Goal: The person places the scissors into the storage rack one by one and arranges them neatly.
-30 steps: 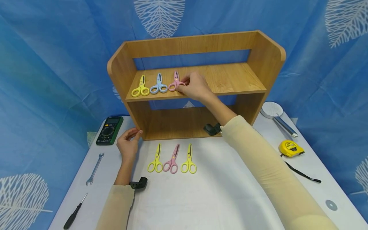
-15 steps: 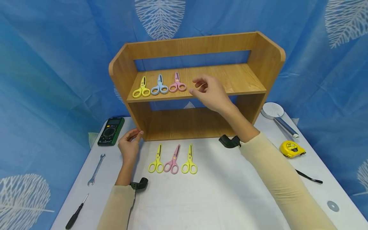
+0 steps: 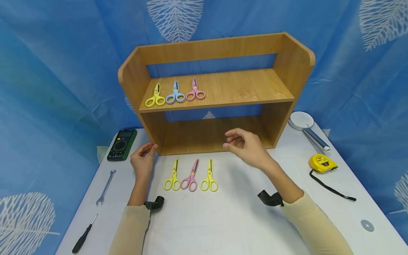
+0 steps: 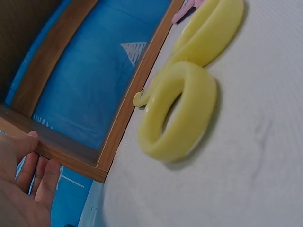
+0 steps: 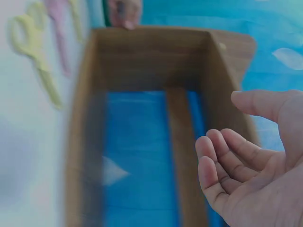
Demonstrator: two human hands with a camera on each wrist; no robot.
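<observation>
My left hand (image 3: pixel 142 160) pinches the lower front edge of the left side panel of a two-tier wooden shelf (image 3: pixel 223 104). In the left wrist view, the thumb lies inside the panel (image 4: pixel 71 161) and the fingers outside. My right hand (image 3: pixel 250 147) holds nothing; it hovers in front of the lower tier, fingers loosely bent, thumb apart. On the upper tier, yellow scissors (image 3: pixel 157 91), blue scissors (image 3: pixel 175 88) and pink scissors (image 3: pixel 195 86) lie in a row at the left. Before the shelf, pink scissors (image 3: pixel 192 171) lie between two yellow pairs (image 3: pixel 175 173) (image 3: pixel 210 173).
Left on the white table (image 3: pixel 204 226) lie a green multimeter (image 3: pixel 122 145), a wrench (image 3: pixel 106 187) and a screwdriver (image 3: pixel 83 236). On the right are a magnifying glass (image 3: pixel 301 120), a yellow tape measure (image 3: pixel 321 163) with a black strap and a grey washer (image 3: pixel 367 225).
My right hand has let go of the pink scissors on the upper tier, then moved right and down toward me. My left hand has stayed at the side panel.
</observation>
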